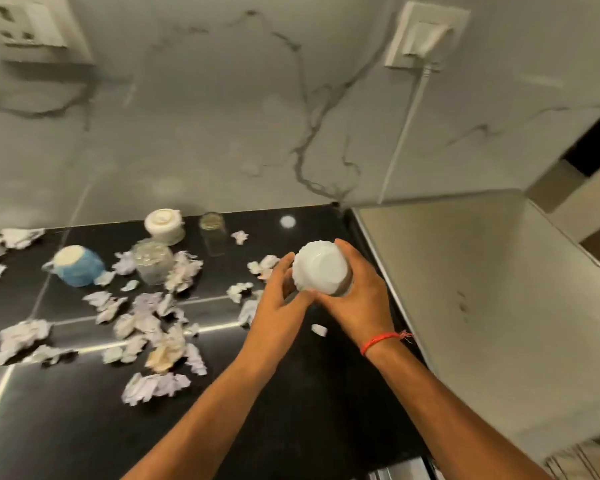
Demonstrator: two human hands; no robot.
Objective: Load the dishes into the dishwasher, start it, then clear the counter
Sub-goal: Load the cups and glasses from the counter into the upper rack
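The right hand [355, 296] curls round the far side of a white bowl [321, 268], which is turned base-up and held above the right end of the black counter [66, 427]; the left hand [279, 296] steadies it from the near side, fingers bent against its ridged rim. The step in hand looks like lifting this bowl off the counter to carry it to the dishwasher, which is not surely in view. To do that well, the person would keep both palms under the rim, hold the bowl level, and swing it clear of the grey appliance top [482, 289] just to the right. Being inverted, the bowl shows only its foot; nothing can be seen inside it. Further left stand more dishes, all upside down: a white cup [164, 226] near the wall, a clear tumbler [213, 233] beside it, a cut-glass bowl [152, 261], and a blue teacup [78, 266]. Crumpled paper scraps [146, 327] lie scattered round them and across the counter, left for the clearing stage.
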